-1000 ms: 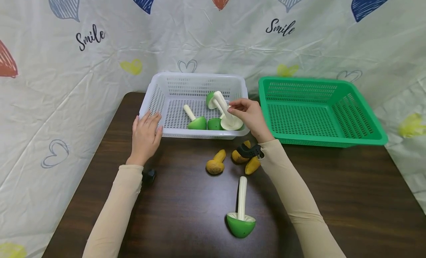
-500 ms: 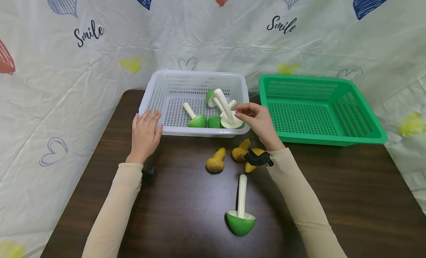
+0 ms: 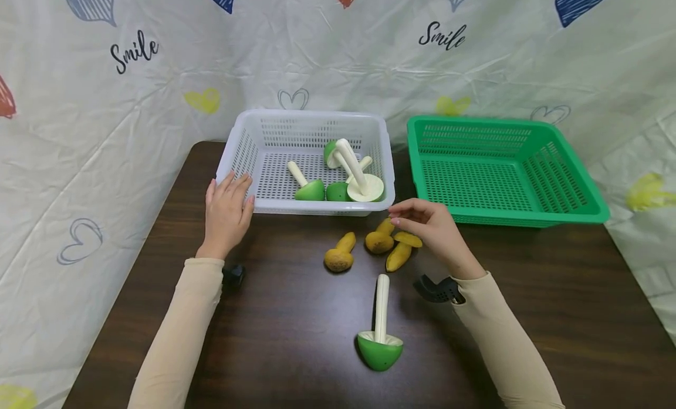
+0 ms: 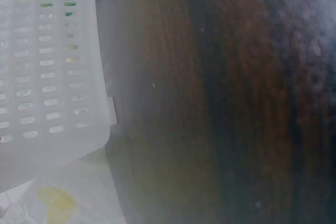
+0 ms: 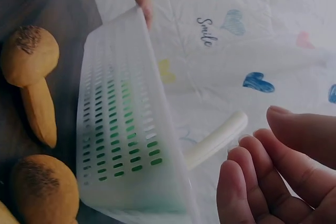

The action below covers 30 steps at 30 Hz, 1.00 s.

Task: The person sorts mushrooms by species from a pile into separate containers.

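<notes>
The right hand (image 3: pixel 430 227) hovers just above the three yellow mushrooms (image 3: pixel 379 240) at the table's centre, fingers loosely curled with the tips together, gripping nothing; the nearest cap lies right under the fingertips. The left hand (image 3: pixel 227 212) rests with relaxed, straight fingers against the near left corner of the white basket (image 3: pixel 237 156), at about ten o'clock from the mushrooms. Inside that basket lie the green mushrooms (image 3: pixel 338 180), stems crossed and tilted. A lone green mushroom (image 3: pixel 380 338) sits cap-down at six o'clock, stem pointing away from the person. The risk, as it looks: the yellow pieces are rounded and packed close, so a careless pinch could nudge one into rolling, and the right sleeve passes near the lone green one's stem and might tip it. The white basket looks light, so it could skid if the left hand pushes. The green basket (image 3: pixel 528 212) waits at two o'clock. The table (image 3: pixel 554 315) is dark wood grain, backed by a creased white cloth (image 3: pixel 132 104) printed with hearts and "Smile".
</notes>
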### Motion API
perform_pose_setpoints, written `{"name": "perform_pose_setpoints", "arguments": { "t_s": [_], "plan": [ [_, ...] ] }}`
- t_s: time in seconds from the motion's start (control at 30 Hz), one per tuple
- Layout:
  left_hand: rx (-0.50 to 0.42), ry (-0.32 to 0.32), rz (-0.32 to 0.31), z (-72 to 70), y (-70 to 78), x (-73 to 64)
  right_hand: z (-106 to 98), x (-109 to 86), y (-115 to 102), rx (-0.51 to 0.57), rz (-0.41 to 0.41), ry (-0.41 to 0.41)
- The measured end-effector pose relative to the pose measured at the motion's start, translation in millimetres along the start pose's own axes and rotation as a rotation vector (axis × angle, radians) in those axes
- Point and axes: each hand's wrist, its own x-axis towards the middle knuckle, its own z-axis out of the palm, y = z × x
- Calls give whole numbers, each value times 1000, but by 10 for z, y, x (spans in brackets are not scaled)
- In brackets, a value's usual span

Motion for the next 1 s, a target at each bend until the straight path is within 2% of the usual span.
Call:
{"name": "perform_pose_setpoints", "arguments": {
  "t_s": [0.37, 0.7, 1.0],
  "plan": [
    [3, -16, 0, -9, -15, 2, 12, -328, 116, -42, -49, -138],
    [0, -20, 0, 10, 1, 6, 106, -537, 248, -21, 20, -168],
    [0, -15, -5, 13, -12, -1, 181, -676, 397, -64, 76, -288]
  ]
}}
